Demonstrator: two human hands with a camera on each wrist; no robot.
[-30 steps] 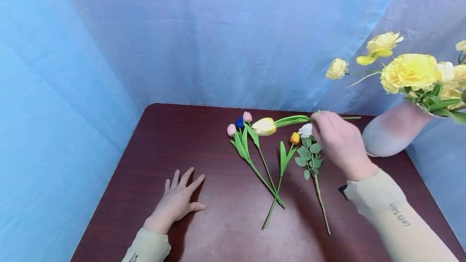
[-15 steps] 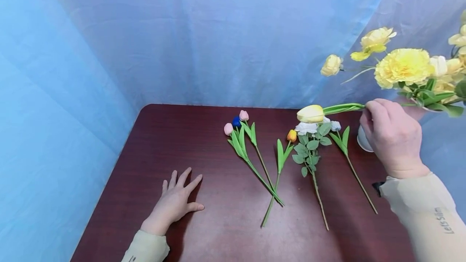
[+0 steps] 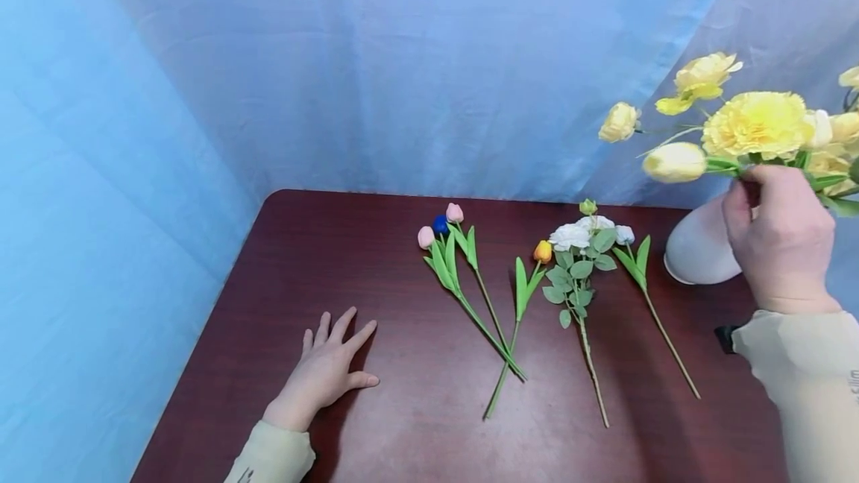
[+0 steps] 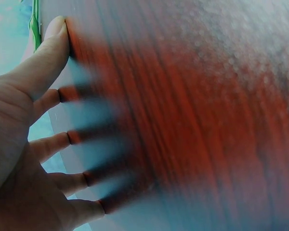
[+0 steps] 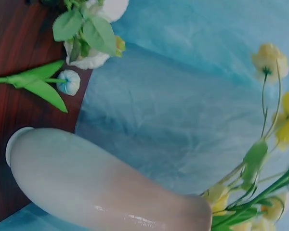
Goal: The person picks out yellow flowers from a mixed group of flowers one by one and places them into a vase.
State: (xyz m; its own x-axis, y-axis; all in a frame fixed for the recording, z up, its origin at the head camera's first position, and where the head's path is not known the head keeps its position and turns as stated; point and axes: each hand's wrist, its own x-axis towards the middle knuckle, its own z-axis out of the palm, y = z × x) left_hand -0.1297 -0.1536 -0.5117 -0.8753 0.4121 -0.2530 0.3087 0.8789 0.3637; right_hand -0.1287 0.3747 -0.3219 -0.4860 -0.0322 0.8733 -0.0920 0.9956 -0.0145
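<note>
My right hand (image 3: 781, 237) holds a yellow tulip (image 3: 674, 162) by its green stem, with the flower head pointing left. It is up at the mouth of the pink-and-white vase (image 3: 701, 248), beside the yellow flowers (image 3: 754, 125) standing in it. In the right wrist view the vase (image 5: 86, 178) shows whole down to its base, and a green stem (image 5: 274, 186) slants toward its mouth. Whether the tulip's stem end is inside the vase, I cannot tell. Fingers spread, my left hand (image 3: 325, 371) rests on the dark red table (image 3: 403, 423), holding nothing.
Two pink tulips (image 3: 426, 237), a blue flower (image 3: 440, 224) and an orange tulip (image 3: 543, 251) lie mid-table, stems crossing. To their right lie a white rose stem (image 3: 570, 236) and a pale blue tulip (image 3: 624, 235). Blue curtains (image 3: 436, 73) hang behind and to the left.
My right hand has carried the yellow tulip rightward from above the lying flowers to the vase's mouth, uncovering the white rose stem and pale blue tulip. My left hand stays put.
</note>
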